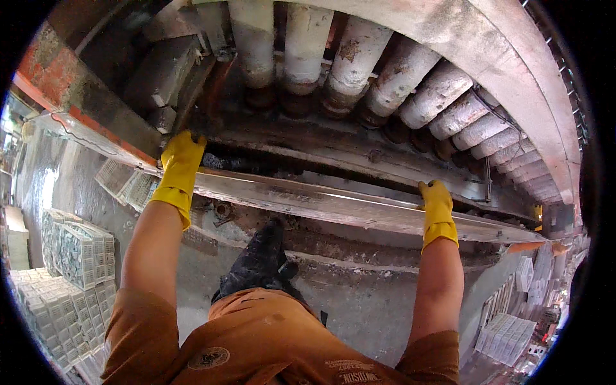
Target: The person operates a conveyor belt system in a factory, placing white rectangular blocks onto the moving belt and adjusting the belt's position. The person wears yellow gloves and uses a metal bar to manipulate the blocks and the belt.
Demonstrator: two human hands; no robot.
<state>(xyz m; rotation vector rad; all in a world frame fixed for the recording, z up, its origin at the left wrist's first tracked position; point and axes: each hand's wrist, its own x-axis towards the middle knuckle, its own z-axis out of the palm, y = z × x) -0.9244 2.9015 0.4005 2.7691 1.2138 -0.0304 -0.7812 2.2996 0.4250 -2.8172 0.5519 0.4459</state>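
Gloved left hand and right hand close over a long steel rail, likely rigid, heavy, best held wide apart.

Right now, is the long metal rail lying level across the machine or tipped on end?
Lying across: the metal rail runs sideways below the rollers, left hand and right hand gripping it.

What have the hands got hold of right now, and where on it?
Both grip the long metal rail by its upper edge: left hand near its left end, right hand toward its right end.

Yellow-gloved left hand and right hand on a silvery-grey metal rail; whitish, rust-stained rollers; orange shirt.
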